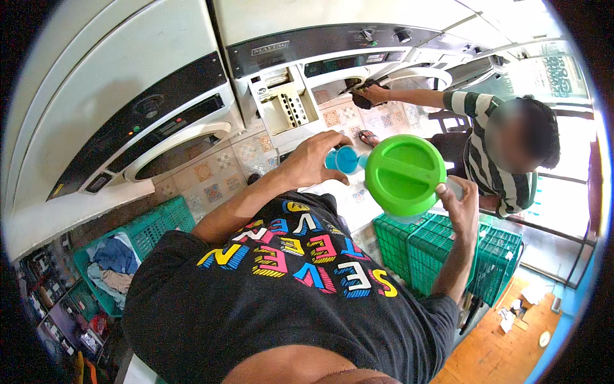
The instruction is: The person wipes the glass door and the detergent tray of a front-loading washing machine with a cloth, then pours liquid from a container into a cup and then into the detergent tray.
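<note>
My left hand point(314, 161) holds a small blue cup point(346, 159) between thumb and fingers. My right hand point(459, 199) grips a clear container with a round green lid point(405, 175), which hides most of its body. A clear part of the container reaches the cup's side; whether the two touch, I cannot tell. Ahead of my hands, an open detergent drawer point(273, 117) juts from a Maytag washing machine point(307, 45). A pale insert with rows of dark holes point(292, 108) sits in the drawer.
At right, a person in a striped shirt point(513, 182) reaches a dark cloth point(367, 96) towards a machine door. Green plastic baskets point(412, 245) stand below my right hand. Another basket point(103, 297) at left holds clothes point(112, 261). A second machine point(158, 115) stands left.
</note>
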`<state>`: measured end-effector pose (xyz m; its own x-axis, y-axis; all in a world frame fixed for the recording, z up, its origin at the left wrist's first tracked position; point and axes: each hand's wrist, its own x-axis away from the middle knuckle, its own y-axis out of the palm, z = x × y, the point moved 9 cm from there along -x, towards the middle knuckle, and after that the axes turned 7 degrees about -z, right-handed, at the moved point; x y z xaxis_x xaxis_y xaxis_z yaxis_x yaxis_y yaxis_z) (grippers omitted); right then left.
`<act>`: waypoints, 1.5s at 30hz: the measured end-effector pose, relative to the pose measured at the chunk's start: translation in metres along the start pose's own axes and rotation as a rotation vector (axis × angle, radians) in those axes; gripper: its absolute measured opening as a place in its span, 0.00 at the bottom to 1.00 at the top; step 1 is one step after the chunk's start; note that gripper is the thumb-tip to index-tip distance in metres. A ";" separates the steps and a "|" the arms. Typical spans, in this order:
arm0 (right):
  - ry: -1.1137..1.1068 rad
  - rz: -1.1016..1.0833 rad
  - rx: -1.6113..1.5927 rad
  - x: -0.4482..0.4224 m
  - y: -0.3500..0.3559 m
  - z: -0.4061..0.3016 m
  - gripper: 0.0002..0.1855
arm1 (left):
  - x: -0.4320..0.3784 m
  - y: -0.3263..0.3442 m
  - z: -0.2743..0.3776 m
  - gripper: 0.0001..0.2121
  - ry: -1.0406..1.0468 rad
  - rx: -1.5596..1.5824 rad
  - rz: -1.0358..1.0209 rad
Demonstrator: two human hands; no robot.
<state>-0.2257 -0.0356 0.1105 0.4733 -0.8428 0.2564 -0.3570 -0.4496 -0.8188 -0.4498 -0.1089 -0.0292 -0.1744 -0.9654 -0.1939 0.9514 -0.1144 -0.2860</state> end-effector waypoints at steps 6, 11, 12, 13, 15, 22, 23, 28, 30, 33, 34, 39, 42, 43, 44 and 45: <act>-0.002 0.064 -0.591 -0.002 0.051 0.052 0.32 | 0.006 -0.018 -0.003 0.30 -0.057 -0.029 0.078; -0.032 0.188 -0.771 0.000 0.089 0.087 0.35 | 0.007 -0.022 0.000 0.31 -0.054 -0.062 0.120; -0.037 0.204 -0.775 0.000 0.095 0.092 0.36 | 0.008 -0.023 -0.001 0.31 -0.051 -0.066 0.141; -0.035 0.203 -0.792 0.000 0.099 0.095 0.36 | 0.009 -0.024 -0.002 0.31 -0.047 -0.071 0.161; -0.035 0.242 -0.809 0.003 0.104 0.097 0.36 | 0.009 -0.024 -0.003 0.30 -0.062 -0.072 0.162; -0.050 0.321 -0.802 0.015 0.112 0.085 0.35 | 0.021 -0.024 -0.027 0.30 -0.126 -0.014 0.214; -0.060 0.266 -0.791 0.015 0.112 0.085 0.35 | 0.026 -0.026 -0.032 0.30 -0.154 -0.030 0.238; -0.058 0.272 -0.684 0.021 0.114 0.094 0.36 | 0.060 -0.056 -0.059 0.30 -0.257 -0.103 0.366; -0.033 0.206 -0.712 0.022 0.118 0.096 0.36 | 0.075 -0.070 -0.079 0.29 -0.327 -0.141 0.444; -0.024 0.158 -0.719 0.024 0.119 0.091 0.35 | 0.089 -0.094 -0.089 0.28 -0.354 -0.262 0.506; -0.020 0.144 -0.713 0.025 0.119 0.090 0.35 | 0.092 -0.101 -0.094 0.28 -0.359 -0.280 0.525; -0.033 0.155 -0.697 0.025 0.118 0.084 0.34 | 0.095 -0.119 -0.109 0.26 -0.418 -0.386 0.543; -0.037 0.154 -0.703 0.025 0.118 0.083 0.35 | 0.088 -0.121 -0.113 0.25 -0.449 -0.390 0.531; -0.041 0.142 -0.694 0.025 0.118 0.084 0.35 | 0.086 -0.120 -0.118 0.25 -0.438 -0.424 0.512; -0.046 0.131 -0.685 0.025 0.118 0.086 0.34 | 0.083 -0.119 -0.121 0.25 -0.426 -0.457 0.493; -0.051 0.121 -0.677 0.024 0.118 0.086 0.34 | 0.080 -0.118 -0.124 0.25 -0.413 -0.491 0.473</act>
<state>-0.1870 -0.0837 -0.0238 0.4299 -0.8912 0.1449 -0.8262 -0.4530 -0.3349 -0.6075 -0.1435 -0.1272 0.4194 -0.9057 -0.0619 0.6638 0.3524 -0.6596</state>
